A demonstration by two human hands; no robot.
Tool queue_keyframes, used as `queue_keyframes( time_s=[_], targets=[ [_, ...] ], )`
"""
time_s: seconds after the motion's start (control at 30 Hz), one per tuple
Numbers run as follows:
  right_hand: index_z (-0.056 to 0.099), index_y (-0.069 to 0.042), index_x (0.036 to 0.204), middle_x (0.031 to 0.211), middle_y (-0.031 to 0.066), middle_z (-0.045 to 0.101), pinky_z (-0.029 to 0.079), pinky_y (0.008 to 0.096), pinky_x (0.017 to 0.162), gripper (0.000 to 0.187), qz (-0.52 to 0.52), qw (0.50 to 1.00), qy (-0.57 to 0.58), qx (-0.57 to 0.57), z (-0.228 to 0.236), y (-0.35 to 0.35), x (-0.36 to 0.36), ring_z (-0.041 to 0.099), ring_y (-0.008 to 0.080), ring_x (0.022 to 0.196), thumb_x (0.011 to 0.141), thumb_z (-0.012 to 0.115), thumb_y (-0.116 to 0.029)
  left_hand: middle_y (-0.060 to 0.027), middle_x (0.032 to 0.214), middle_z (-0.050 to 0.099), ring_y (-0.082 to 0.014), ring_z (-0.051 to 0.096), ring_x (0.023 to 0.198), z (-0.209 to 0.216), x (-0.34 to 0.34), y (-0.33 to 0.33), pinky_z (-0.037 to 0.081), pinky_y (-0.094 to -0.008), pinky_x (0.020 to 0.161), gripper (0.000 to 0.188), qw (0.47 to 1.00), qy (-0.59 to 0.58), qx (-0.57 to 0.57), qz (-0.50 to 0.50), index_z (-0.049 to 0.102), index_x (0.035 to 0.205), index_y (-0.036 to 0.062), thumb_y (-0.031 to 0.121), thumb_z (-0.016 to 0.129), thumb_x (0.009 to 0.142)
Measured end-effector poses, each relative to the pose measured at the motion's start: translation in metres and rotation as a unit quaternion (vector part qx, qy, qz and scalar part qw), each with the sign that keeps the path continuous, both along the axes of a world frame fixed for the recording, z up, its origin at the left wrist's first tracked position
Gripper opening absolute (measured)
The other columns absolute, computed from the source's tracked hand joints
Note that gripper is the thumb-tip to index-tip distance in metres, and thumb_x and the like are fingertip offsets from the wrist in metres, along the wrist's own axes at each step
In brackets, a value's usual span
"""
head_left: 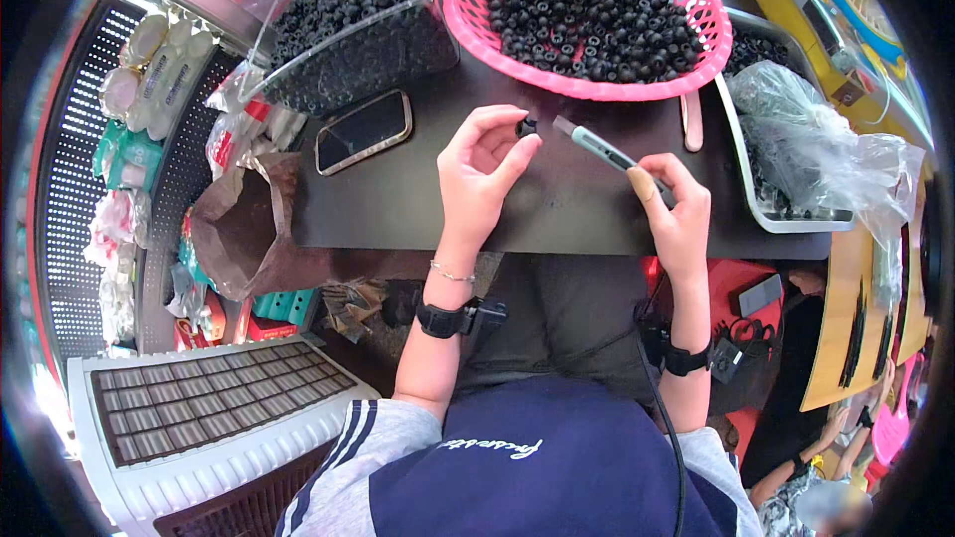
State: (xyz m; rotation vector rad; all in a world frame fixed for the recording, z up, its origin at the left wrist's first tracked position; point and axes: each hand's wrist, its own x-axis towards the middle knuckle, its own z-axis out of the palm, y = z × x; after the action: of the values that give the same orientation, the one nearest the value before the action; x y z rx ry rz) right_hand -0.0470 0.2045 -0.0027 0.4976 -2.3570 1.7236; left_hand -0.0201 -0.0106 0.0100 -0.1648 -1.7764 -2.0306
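The table (398, 204) is dark brown and smooth, with a straight front edge. A clear plastic tub (403, 52) sits at the back on the left. A phone (364, 132) lies flat near it, its black screen facing up. A round pink basket (597, 89) with holes in its side sits at the back, near the middle. A thin, pale pink stick (690, 124) lies just beside it. A white tray (744, 165) sits on the right.

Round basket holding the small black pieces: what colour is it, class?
The basket is bright pink, with lattice sides; the head view shows it best.
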Motion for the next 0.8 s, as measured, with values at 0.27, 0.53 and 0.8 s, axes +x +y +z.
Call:
queue_keyframes(
  time_s=[0.27, 0.53, 0.8],
  targets=[
    [0.061, 0.001, 0.087, 0.065, 0.0074, 0.058, 0.040, 0.0273, 0.055, 0.019, 0.026, 0.999, -0.007, 0.032, 0.003, -0.001, 0.000, 0.052, 0.0104, 0.058, 0.085, 0.067, -0.017, -0.0086, 0.110, 0.062, -0.0120, 0.062, 0.094, -0.002, 0.005, 0.013, 0.053, -0.0257, 0.080, 0.040, 0.983, -0.016, -0.177, 0.036, 0.058, 0.116, -0.0016, -0.006, 0.070, 0.078],
    [0.062, 0.001, 0.080, 0.060, 0.0061, 0.055, 0.039, 0.0274, 0.053, 0.022, 0.009, 0.999, 0.002, 0.046, 0.004, -0.002, 0.002, 0.050, 0.0104, 0.055, 0.086, 0.067, -0.020, -0.0107, 0.107, 0.061, -0.0133, 0.064, 0.084, -0.009, 0.003, 0.007, 0.053, -0.0251, 0.077, 0.030, 0.965, 0.069, -0.246, 0.055, 0.063, 0.105, -0.0033, -0.009, 0.070, 0.076],
    [0.063, 0.000, 0.077, 0.056, 0.0095, 0.050, 0.036, 0.0307, 0.050, 0.025, 0.035, 0.994, -0.003, 0.104, 0.006, -0.001, 0.003, 0.048, 0.0142, 0.050, 0.086, 0.065, -0.022, -0.0106, 0.107, 0.057, -0.0173, 0.064, 0.089, -0.007, 0.004, 0.006, 0.054, -0.0269, 0.081, 0.027, 0.941, 0.099, -0.317, 0.062, 0.063, 0.105, -0.0044, -0.010, 0.066, 0.079]
  ],
)
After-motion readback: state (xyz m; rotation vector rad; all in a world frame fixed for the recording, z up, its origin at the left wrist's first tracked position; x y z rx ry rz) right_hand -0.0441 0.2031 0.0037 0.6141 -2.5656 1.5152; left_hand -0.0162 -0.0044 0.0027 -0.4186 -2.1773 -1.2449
